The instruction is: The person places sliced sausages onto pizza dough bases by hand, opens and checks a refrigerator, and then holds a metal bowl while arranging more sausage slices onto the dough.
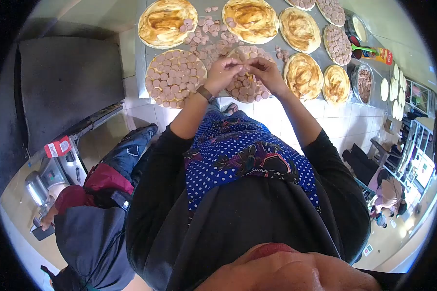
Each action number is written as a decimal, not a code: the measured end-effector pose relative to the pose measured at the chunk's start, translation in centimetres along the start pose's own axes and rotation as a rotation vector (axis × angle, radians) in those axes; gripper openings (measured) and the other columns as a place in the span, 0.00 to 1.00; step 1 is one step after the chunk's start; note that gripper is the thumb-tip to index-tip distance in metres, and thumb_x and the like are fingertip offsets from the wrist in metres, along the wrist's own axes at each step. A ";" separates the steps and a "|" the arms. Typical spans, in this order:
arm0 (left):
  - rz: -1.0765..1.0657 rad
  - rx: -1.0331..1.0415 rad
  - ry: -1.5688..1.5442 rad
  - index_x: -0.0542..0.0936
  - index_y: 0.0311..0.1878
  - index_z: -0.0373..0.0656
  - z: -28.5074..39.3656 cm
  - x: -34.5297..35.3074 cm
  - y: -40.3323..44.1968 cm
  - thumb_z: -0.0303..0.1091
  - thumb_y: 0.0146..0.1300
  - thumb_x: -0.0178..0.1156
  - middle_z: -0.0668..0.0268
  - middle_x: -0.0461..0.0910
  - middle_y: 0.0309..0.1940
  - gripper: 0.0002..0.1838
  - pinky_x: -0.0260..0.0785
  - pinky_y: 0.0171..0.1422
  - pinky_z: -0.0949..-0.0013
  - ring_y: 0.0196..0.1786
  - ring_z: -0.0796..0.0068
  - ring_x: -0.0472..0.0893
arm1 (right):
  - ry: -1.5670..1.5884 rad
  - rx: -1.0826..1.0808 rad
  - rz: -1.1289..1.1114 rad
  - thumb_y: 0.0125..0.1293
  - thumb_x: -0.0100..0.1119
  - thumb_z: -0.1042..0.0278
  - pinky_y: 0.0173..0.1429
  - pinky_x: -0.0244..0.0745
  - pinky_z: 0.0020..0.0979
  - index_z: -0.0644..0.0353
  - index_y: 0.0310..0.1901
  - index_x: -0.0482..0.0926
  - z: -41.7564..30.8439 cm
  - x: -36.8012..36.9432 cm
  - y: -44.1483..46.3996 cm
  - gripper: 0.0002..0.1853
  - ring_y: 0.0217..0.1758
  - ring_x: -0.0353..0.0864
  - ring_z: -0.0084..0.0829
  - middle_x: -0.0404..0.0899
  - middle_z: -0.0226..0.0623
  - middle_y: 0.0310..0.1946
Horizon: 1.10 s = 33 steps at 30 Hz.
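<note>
Both my hands meet over a round dough base (250,89) that is largely covered with pink sausage slices. My left hand (223,72), with a dark band on its wrist, is pinched closed at the fingertips. Close beside it, my right hand (265,73) is also pinched, its fingertips nearly touching the left ones. Whatever sits between the fingertips is too small to name. Loose sausage slices (210,30) lie on the metal table just beyond my hands. Left of them is another base (174,79) covered in slices.
Sauced bases (167,22) fill the table's far side and right (303,76). A bowl of meat pieces (363,82), a green utensil (364,48) and a packet (381,55) stand at the right. A co-worker (94,242) is at the lower left; another person (388,194) is far right.
</note>
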<state>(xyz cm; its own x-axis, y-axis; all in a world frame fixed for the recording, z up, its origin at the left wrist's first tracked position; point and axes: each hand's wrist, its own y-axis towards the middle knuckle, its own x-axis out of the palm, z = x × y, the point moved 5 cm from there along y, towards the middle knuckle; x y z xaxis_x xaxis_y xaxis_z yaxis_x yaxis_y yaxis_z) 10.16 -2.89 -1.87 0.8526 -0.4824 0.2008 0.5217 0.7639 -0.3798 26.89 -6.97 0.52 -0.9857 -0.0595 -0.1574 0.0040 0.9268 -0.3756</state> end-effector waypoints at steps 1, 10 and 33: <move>0.005 0.002 -0.002 0.84 0.46 0.37 -0.8 0.2 0.0 0.31 0.68 0.63 0.68 0.85 0.37 0.08 0.74 0.42 0.76 0.38 0.82 0.82 | -0.002 -0.002 -0.005 0.69 0.64 0.68 0.39 0.71 0.21 0.61 0.47 0.84 0.2 -0.1 0.0 0.09 0.34 0.77 0.17 0.83 0.24 0.35; 0.216 0.153 0.018 0.84 0.48 0.39 -0.1 -2.9 -1.6 0.30 0.67 0.63 0.69 0.85 0.37 0.09 0.74 0.45 0.76 0.40 0.82 0.82 | -0.381 -0.150 0.111 0.64 0.67 0.72 0.40 0.75 0.27 0.64 0.44 0.83 2.7 -2.6 0.4 0.09 0.34 0.80 0.23 0.85 0.32 0.33; 0.420 0.161 0.059 0.83 0.50 0.37 0.3 -7.7 -9.1 0.29 0.67 0.62 0.71 0.83 0.33 0.11 0.69 0.37 0.79 0.31 0.86 0.75 | -0.619 -0.326 0.092 0.60 0.66 0.65 0.42 0.77 0.36 0.57 0.39 0.83 -1.2 -0.3 3.2 0.08 0.36 0.82 0.39 0.81 0.37 0.33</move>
<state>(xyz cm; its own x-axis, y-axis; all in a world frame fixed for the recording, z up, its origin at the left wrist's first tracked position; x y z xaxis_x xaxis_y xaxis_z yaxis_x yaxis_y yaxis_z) -1.19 -5.99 0.33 0.9907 -0.1359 0.0059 0.1324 0.9534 -0.2710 27.03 -3.54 0.52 -0.7068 -0.0858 -0.7022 -0.0634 0.9963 -0.0579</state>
